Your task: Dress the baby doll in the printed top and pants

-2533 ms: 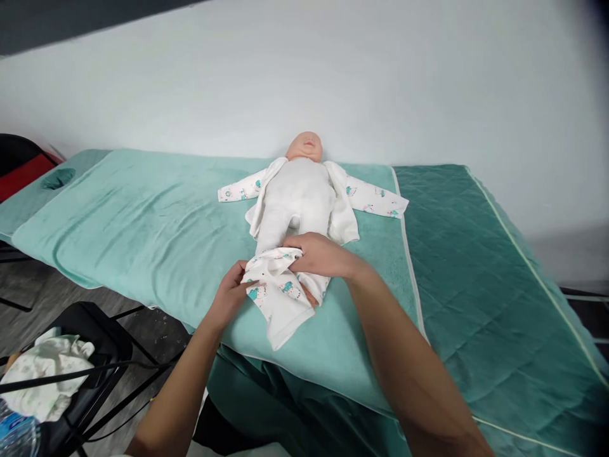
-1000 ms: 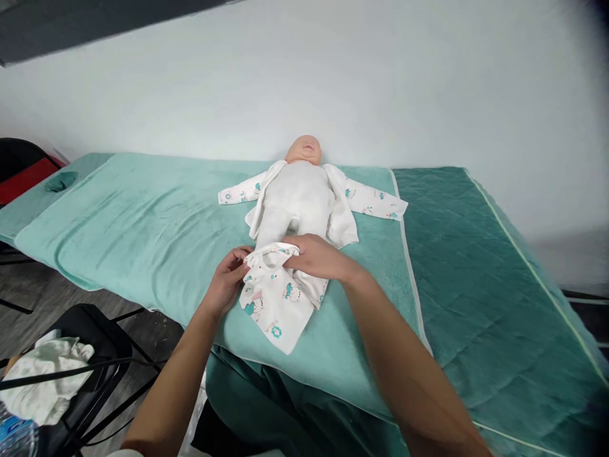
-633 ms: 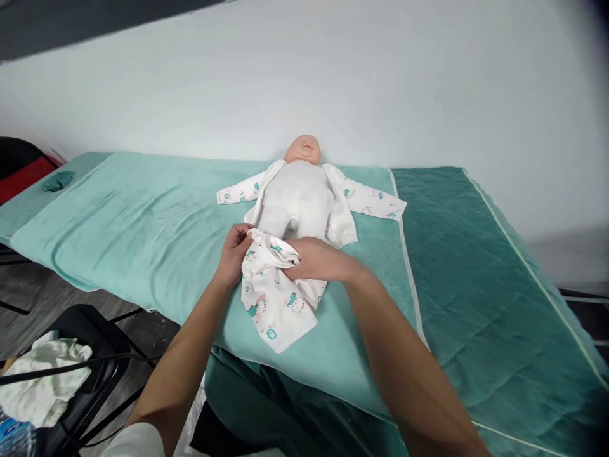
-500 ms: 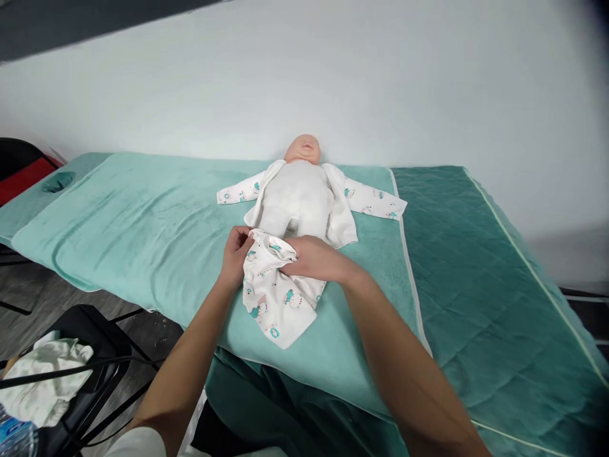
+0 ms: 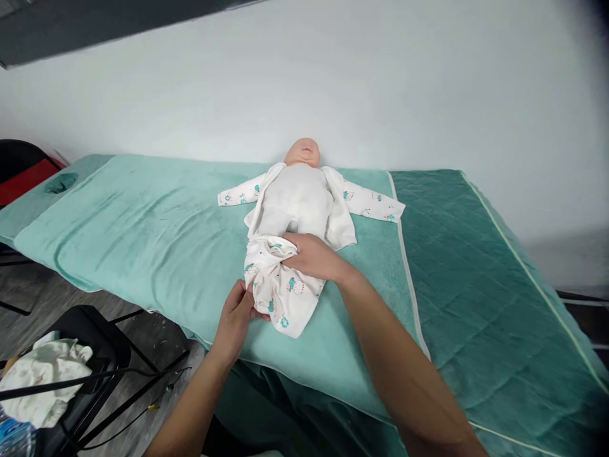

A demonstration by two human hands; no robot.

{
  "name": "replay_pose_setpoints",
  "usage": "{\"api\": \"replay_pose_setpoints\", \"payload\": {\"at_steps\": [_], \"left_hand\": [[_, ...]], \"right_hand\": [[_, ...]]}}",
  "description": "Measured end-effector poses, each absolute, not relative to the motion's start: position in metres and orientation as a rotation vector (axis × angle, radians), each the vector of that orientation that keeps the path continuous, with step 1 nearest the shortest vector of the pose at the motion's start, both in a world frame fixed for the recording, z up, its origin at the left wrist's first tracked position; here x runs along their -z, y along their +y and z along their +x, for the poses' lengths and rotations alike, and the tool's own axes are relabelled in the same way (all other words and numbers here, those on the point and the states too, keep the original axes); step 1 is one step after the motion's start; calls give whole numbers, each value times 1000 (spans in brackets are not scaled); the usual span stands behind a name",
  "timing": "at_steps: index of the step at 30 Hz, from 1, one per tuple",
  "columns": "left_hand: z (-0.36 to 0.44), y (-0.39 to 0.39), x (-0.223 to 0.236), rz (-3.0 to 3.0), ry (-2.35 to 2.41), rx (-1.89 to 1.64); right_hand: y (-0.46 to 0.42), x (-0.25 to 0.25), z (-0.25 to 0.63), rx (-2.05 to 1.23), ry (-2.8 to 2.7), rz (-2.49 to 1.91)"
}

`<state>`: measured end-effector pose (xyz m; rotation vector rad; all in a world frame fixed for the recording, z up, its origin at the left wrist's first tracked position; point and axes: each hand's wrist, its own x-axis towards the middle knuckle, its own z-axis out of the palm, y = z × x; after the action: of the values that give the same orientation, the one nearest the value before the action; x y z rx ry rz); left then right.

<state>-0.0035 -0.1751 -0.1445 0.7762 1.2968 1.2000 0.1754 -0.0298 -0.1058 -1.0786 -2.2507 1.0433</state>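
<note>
baby trousers, likely soft and light, are pinched low by left hand, at the surer waistband by right hand.

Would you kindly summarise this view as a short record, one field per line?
Doll: baby doll lying on its back, head nearest the wall
Top: white long-sleeved baby top, open at the front, sleeves spread out
Left hand: left hand holding the lower left side of the printed baby pants
Right hand: right hand gripping the pants near the waistband
Covers: light green cover under the doll; darker quilted cover at right
Chair: black chair bearing a crumpled cloth
</note>
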Motion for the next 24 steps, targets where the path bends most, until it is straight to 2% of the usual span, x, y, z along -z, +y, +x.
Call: {"api": "replay_pose_setpoints", "payload": {"at_steps": [6, 15, 19, 24], "left_hand": [[-8, -150, 152, 1130, 1589, -1384], [-34, -94, 152, 1456, 1793, -1270], [-31, -94, 151, 1276, 1687, -1317], [-13, -137, 143, 832, 1418, -1306]], "right_hand": [[-28, 105, 181, -1161, -2270, -975], [-30, 94, 186, -1163, -2393, -939], [-32, 93, 187, -1151, -2432, -932], [-32, 94, 187, -1139, -2438, -941]]}}
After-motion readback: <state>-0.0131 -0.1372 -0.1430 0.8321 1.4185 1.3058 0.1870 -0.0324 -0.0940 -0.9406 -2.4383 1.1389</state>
